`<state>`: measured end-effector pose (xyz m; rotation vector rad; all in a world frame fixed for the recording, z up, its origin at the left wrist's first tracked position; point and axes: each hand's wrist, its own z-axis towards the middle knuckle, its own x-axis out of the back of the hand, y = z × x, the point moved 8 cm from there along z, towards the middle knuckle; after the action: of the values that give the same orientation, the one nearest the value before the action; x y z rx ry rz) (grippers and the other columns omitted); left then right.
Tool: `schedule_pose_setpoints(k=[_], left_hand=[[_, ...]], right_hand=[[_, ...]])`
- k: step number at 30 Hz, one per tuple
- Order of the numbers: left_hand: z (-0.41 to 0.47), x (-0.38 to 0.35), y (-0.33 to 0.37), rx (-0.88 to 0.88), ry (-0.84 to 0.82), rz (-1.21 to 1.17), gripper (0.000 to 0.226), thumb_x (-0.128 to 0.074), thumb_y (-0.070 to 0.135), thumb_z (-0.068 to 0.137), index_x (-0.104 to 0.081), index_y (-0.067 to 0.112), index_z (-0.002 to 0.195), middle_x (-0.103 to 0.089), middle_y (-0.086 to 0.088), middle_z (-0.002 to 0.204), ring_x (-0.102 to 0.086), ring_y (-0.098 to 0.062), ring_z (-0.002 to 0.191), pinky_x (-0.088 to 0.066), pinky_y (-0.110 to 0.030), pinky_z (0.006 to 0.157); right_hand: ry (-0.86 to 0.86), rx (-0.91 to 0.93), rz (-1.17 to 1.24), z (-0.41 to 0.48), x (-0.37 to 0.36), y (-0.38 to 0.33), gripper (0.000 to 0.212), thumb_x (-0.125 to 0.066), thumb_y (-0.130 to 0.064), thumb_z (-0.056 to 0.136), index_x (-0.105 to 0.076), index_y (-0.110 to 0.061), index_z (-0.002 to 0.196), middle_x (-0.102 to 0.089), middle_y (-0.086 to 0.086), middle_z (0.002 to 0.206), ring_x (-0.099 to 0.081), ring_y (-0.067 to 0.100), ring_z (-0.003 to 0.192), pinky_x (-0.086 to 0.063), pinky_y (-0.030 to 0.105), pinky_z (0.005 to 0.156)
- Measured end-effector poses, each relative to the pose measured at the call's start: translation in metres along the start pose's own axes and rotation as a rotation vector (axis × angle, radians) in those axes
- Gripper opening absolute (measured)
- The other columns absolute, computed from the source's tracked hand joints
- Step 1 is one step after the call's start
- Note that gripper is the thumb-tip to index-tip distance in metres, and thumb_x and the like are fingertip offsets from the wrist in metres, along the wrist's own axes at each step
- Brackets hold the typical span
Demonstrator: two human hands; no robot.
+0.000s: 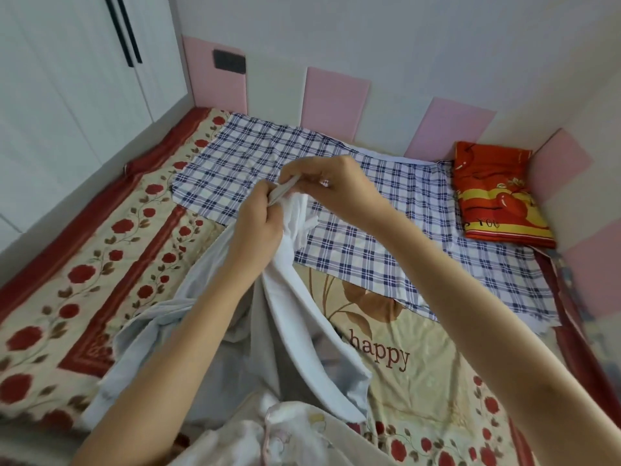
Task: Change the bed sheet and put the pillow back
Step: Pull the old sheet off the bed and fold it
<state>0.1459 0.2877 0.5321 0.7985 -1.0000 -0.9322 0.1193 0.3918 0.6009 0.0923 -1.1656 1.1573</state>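
Left-hand grip point(258, 223): I see it closed on a gathered edge of the white sheet point(295, 297), fingers curled round the fabric, raised above the middle of the bed.
Right-hand grip point(332, 190): closed too, pinching the same edge. It is touching the left-hand grip and sits slightly farther from me.
White sheet: held up at its edge by both grips. I see the rest hanging down toward me in long folds and bunching over the near part of the bed.
Checked sheet point(369, 210): blue and white. It lies flat across the far half of the bed, beneath the hands, with its right end reaching the pillow.
Pillow point(497, 196): red and orange with a yellow band. It lies flat in the far right corner of the bed, against the wall padding and well apart from both grips.
Bed cover point(100, 264): cream with red roses and red borders, exposed on the left and near sides. I read the word "happy" point(379, 354) on it, just right of the hanging sheet.
Wall padding point(336, 95): pink and pale panels along the far and right walls.
Wardrobe point(67, 79): white doors with black handles, standing left of the bed.
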Motion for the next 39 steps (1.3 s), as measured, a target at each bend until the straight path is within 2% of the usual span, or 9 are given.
schedule_pose_setpoints(k=[4,10,13,17,21,26,31,34,39], left_hand=[[0.012,0.027,0.008,-0.014,0.031,-0.006,0.033,-0.034,-0.008,0.089,-0.035,0.019,0.070,-0.032,0.003,0.061,-0.026,-0.003,0.049,-0.023,-0.017,0.046],[0.005,0.052,0.011,-0.030,0.244,-0.032,0.014,-0.047,0.002,0.087,-0.048,0.016,0.093,-0.050,-0.002,0.075,-0.042,-0.012,0.060,-0.035,-0.020,0.054],[-0.023,0.041,-0.013,0.098,0.474,0.022,0.036,-0.052,-0.005,0.079,-0.050,0.007,0.113,-0.058,-0.007,0.103,-0.053,-0.015,0.083,-0.046,-0.023,0.071],[-0.064,0.016,-0.086,0.457,0.496,0.019,0.049,-0.056,-0.010,0.074,-0.049,0.001,0.121,-0.050,-0.020,0.124,-0.048,-0.033,0.114,-0.046,-0.039,0.092],[-0.109,0.018,-0.125,0.601,0.582,0.122,0.049,-0.067,-0.005,0.071,-0.045,-0.004,0.115,-0.039,-0.026,0.125,-0.039,-0.044,0.112,-0.036,-0.053,0.093],[-0.130,-0.028,-0.155,0.663,0.301,0.032,0.015,-0.058,0.015,0.090,-0.058,0.004,0.101,-0.064,-0.010,0.094,-0.061,-0.029,0.087,-0.050,-0.039,0.076],[-0.156,-0.064,-0.224,1.030,0.029,-0.056,0.036,-0.038,0.014,0.101,-0.050,-0.005,0.129,-0.053,-0.023,0.132,-0.049,-0.036,0.122,-0.039,-0.037,0.100],[-0.166,-0.050,-0.240,0.974,-0.126,-0.061,0.037,-0.032,0.007,0.101,-0.046,-0.008,0.132,-0.051,-0.022,0.135,-0.046,-0.034,0.126,-0.033,-0.035,0.107],[-0.186,0.050,-0.221,0.829,-0.204,0.078,0.031,-0.038,0.004,0.095,-0.052,0.006,0.067,-0.053,-0.011,0.067,-0.050,-0.028,0.076,-0.033,-0.035,0.063]], right_hand=[[0.129,0.132,-0.098,0.019,-0.003,-0.013,0.023,-0.051,-0.013,0.090,-0.072,-0.008,0.097,-0.070,0.000,0.092,-0.063,0.012,0.080,-0.053,0.035,0.068],[0.269,0.059,0.200,0.052,-0.015,-0.023,0.015,-0.054,-0.003,0.088,-0.066,-0.011,0.091,-0.052,0.003,0.118,-0.052,0.015,0.112,-0.046,0.030,0.097],[0.200,-0.100,0.345,0.059,-0.040,-0.029,0.020,-0.043,-0.005,0.094,-0.056,-0.020,0.090,-0.065,0.013,0.090,-0.061,0.029,0.083,-0.052,0.045,0.076],[0.321,-0.234,0.440,0.054,-0.049,-0.028,0.024,-0.040,0.002,0.096,-0.052,-0.016,0.086,-0.051,-0.007,0.071,-0.046,0.001,0.064,-0.037,0.017,0.061],[0.537,-0.377,0.521,0.043,-0.033,-0.006,0.021,-0.041,-0.004,0.093,-0.049,-0.020,0.082,-0.047,-0.008,0.072,-0.041,0.000,0.063,-0.034,0.015,0.062],[0.613,-0.427,0.539,0.036,-0.047,-0.014,0.013,-0.039,-0.006,0.093,-0.044,-0.015,0.085,-0.045,0.005,0.079,-0.040,0.011,0.067,-0.037,0.019,0.062],[0.705,-0.485,0.655,0.018,-0.062,-0.015,0.018,-0.036,0.000,0.098,-0.045,-0.010,0.087,-0.061,0.001,0.077,-0.058,0.010,0.071,-0.048,0.026,0.071],[0.852,-0.646,0.874,-0.016,-0.055,0.012,0.019,-0.035,0.000,0.099,-0.045,-0.009,0.086,-0.061,-0.001,0.065,-0.061,0.017,0.065,-0.052,0.032,0.072],[0.597,-0.690,0.196,-0.094,-0.027,0.042,0.021,-0.034,-0.007,0.099,-0.039,-0.020,0.084,-0.046,-0.007,0.060,-0.037,0.007,0.044,-0.034,0.028,0.043]])
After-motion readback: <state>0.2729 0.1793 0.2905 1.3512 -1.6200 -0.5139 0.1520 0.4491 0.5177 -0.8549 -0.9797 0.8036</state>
